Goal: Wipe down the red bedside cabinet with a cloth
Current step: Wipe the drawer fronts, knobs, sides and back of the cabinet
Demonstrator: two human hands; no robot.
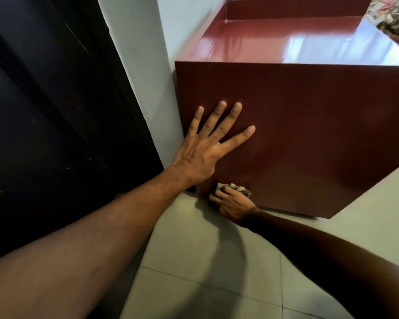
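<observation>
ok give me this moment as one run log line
left hand: flat on cabinet side, bracing | right hand: pressing cloth low on same side, near floor | top: glossy

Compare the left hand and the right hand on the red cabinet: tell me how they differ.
The left hand lies flat with fingers spread and empty; the right hand is curled around a cloth. The left hand sits mid-height on the cabinet side; the right hand is down at its bottom edge by the floor. Both touch the same side panel.

One head camera looks forward and steeply down, close to the cabinet [297, 134] side and the floor [194, 261]
</observation>
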